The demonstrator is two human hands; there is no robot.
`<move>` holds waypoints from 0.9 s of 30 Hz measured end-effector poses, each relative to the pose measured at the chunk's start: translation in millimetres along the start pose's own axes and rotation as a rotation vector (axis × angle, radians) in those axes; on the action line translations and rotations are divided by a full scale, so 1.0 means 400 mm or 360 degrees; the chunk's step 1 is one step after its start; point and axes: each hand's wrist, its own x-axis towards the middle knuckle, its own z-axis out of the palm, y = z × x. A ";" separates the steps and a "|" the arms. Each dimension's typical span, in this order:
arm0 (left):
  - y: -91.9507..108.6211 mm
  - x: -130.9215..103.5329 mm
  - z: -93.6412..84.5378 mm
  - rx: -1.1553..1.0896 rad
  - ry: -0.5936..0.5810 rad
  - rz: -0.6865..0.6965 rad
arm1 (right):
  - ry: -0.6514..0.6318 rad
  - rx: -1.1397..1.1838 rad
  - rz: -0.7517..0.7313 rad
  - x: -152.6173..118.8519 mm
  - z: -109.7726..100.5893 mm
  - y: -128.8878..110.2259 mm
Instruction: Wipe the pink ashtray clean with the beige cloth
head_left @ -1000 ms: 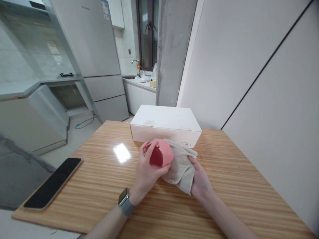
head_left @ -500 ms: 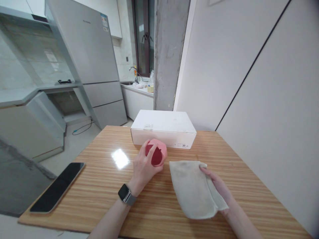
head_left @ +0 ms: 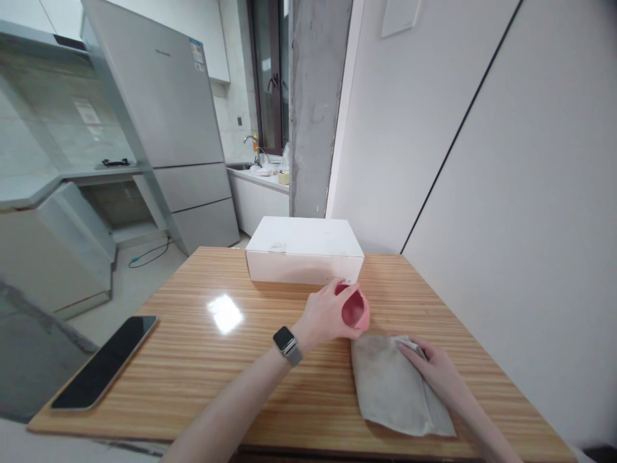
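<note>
Silver refrigerator (head_left: 176, 109) left of a dark-framed window (head_left: 263, 77) and rough grey pillar (head_left: 315, 116), white wall (head_left: 525, 173) at right.

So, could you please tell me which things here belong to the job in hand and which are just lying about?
In use:
pink faceted hollow vessel, held by the left hand
pale grey fabric cloth, held by the right hand

Lying about:
white rectangular cardboard box
flat black-screened device

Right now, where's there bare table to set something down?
Widest bare table lies between the phone and your left hand. There's another patch right of the white box, beyond the cloth. It's crowded where the cup, cloth and your right hand sit close together.
</note>
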 end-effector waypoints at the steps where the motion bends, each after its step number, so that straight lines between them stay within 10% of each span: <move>1: 0.010 0.022 0.015 0.0048 -0.0047 0.0010 | 0.0008 -0.0084 -0.0024 0.008 -0.007 0.007; 11: 0.087 0.170 0.127 0.0223 -0.0221 0.0036 | 0.0403 -0.0481 -0.0074 0.056 -0.053 0.076; 27: 0.084 0.229 0.165 0.0250 -0.0368 0.0022 | 0.0420 -0.0588 -0.0050 0.050 -0.056 0.081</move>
